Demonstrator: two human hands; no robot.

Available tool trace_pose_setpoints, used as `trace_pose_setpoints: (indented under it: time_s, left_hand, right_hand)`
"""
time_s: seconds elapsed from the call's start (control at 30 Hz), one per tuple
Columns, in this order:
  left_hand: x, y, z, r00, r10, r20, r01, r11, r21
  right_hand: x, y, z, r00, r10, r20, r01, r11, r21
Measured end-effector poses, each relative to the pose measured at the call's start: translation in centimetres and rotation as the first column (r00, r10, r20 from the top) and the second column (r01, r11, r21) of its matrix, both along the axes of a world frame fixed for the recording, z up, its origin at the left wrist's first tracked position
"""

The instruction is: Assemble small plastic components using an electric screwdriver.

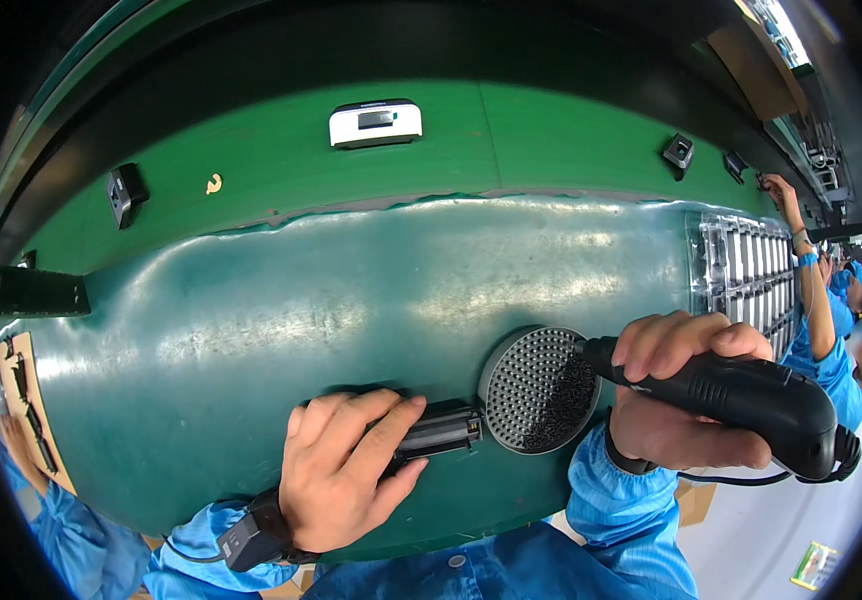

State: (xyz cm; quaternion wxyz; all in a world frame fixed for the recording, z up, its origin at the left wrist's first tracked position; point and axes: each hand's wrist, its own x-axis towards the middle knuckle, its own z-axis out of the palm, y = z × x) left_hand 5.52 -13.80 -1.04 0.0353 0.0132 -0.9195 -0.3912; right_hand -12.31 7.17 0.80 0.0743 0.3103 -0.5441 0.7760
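My right hand (663,428) is wrapped round a black electric screwdriver (751,392), held nearly level with its nose pointing left. The nose reaches over the right rim of a round grey dish (517,385) with a pitted floor. Small black screws (563,408) are heaped in the dish's right part. Just left of the dish, my left hand (343,470) grips a black oblong plastic housing (439,430) on the green mat. Its fingers cover the left part of the housing. The housing's right end almost meets the dish, and whether they touch I cannot tell.
Beyond the mat, a green belt (551,140) carries a white-and-black device (376,128) and several black ones. A clear tray (716,265) stands right, near a co-worker's arm (813,295). Cardboard with black parts (26,390) lies far left, near another person's hand.
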Motion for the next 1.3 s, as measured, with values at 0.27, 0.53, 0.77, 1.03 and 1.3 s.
trace_pose_setpoints:
  time_s: [0.27,0.53,0.77,1.03,1.3]
  left_hand:
    - [-0.3,0.4,0.0,1.0,0.025,0.012,-0.026,0.997,0.066]
    - [-0.4,-0.2,-0.7,1.0,-0.004,-0.026,0.008,0.989,0.147]
    - [-0.4,0.0,-1.0,0.997,0.03,-0.065,-0.019,0.986,0.164]
    - [0.1,-0.2,-1.7,0.994,0.053,-0.1,-0.035,0.983,0.18]
    - [0.4,-0.2,-2.0,0.993,0.073,-0.092,-0.05,0.972,0.231]
  right_hand:
    - [0.0,0.3,-0.1,0.999,-0.038,-0.008,0.038,0.999,0.012]
    - [-0.6,0.3,-0.2,0.993,-0.101,0.059,0.102,0.995,-0.009]
    - [-0.7,0.6,0.0,0.994,-0.103,0.024,0.104,0.995,-0.011]
    - [4.5,-1.9,3.2,0.969,0.211,0.129,-0.187,0.966,-0.18]
    - [8.7,-5.5,0.5,0.925,0.376,0.062,-0.365,0.92,-0.14]
